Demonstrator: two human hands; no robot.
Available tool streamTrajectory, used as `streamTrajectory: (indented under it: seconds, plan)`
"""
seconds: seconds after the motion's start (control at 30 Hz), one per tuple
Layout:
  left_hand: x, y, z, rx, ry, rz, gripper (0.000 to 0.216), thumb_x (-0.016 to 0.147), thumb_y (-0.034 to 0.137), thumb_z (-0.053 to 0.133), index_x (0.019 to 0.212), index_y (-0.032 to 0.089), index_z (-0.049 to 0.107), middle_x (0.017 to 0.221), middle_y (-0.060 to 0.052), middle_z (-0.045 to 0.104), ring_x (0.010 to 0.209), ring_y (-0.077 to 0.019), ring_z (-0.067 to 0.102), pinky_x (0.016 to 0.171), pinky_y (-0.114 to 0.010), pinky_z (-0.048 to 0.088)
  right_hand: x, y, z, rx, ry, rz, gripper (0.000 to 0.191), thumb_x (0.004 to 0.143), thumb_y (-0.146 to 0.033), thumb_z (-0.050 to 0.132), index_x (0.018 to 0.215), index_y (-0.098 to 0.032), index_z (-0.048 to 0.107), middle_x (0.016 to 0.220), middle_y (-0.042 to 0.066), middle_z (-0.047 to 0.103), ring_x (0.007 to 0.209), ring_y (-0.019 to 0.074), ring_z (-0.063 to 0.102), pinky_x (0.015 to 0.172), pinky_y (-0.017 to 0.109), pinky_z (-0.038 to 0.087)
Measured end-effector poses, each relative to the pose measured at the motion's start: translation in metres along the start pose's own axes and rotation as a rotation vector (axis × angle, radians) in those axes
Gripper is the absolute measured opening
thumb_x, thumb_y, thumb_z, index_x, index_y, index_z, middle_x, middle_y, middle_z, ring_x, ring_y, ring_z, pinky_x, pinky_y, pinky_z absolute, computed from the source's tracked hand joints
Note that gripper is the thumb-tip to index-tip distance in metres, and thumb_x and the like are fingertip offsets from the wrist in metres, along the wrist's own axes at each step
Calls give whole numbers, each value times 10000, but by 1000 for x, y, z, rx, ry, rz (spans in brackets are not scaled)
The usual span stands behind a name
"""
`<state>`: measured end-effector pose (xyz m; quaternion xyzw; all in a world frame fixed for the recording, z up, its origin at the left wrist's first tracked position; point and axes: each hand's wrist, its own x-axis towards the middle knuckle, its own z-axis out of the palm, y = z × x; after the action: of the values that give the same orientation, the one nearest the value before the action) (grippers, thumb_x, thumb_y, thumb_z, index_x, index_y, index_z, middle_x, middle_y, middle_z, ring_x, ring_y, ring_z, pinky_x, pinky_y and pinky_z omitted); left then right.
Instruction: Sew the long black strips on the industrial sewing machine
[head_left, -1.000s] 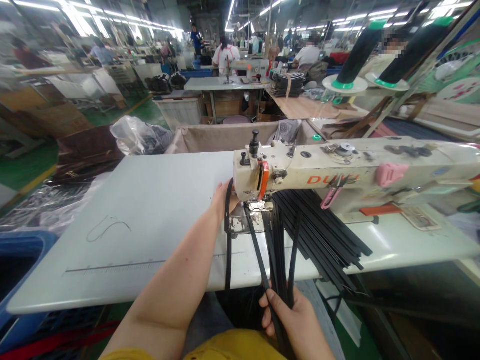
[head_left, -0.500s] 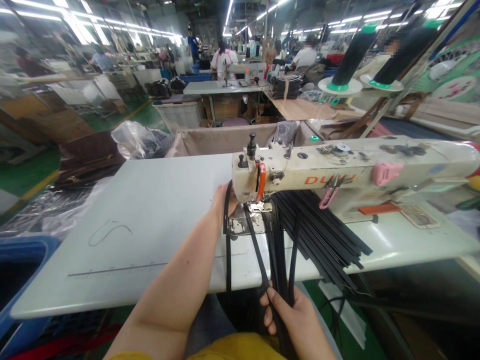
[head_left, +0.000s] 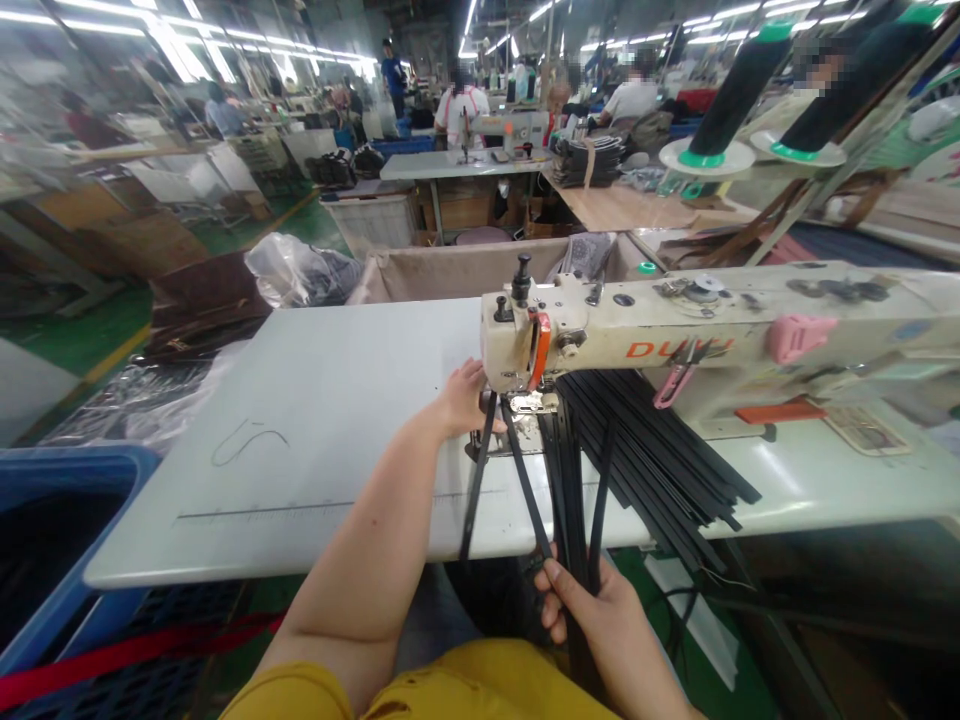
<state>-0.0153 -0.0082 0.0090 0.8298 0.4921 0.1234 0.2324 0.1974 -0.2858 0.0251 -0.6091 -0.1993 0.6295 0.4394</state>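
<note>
A cream sewing machine (head_left: pixel 675 335) stands on the white table (head_left: pixel 315 440). My left hand (head_left: pixel 466 398) rests at the needle area, fingers closed on a black strap (head_left: pixel 474 490) that hangs over the table's front edge. My right hand (head_left: pixel 589 610) is below the table edge, fingers closed round a bundle of black straps (head_left: pixel 571 500) that run up to the presser foot. More black strips (head_left: pixel 660 460) lie fanned out under the machine's arm.
A blue crate (head_left: pixel 60 530) sits at the lower left. Behind the table stand a fabric-lined bin (head_left: pixel 457 268) and a plastic bag (head_left: pixel 296 270). Two black thread cones (head_left: pixel 731 85) stand at the upper right. Other workers sit at machines far back.
The view has shifted a little to the left. My left hand has moved the strap closer to the needle; the strap now slants. My right hand keeps its hold.
</note>
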Motion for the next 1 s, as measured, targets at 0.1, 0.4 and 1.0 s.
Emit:
streamTrajectory:
  seconds: [0.1,0.4,1.0]
  plan:
    - [1,7,-1,42,-32,-43,1025,721,426,1062,1659,223,702,1810,-188,596,1727,-509,488,1455,-666,386,-3,-3,0,3,6,0,858,436,-857,1137,859,-208,767,623,-7,784,445,124,620,456,262,485]
    - [2,9,-1,47,-36,-35,1152,748,408,1026,1791,282,555,1882,-170,522,1778,-479,417,1472,-667,343,-13,-9,-4,42,6,24,765,525,-737,1165,921,-188,808,680,3,785,532,154,674,488,269,519]
    - [0,8,1,38,-24,-33,1062,728,438,1036,1704,257,657,1799,-178,620,1739,-500,473,1451,-642,377,0,29,-31,209,-25,84,664,696,-708,1097,1006,-154,902,731,45,817,576,207,762,534,296,599]
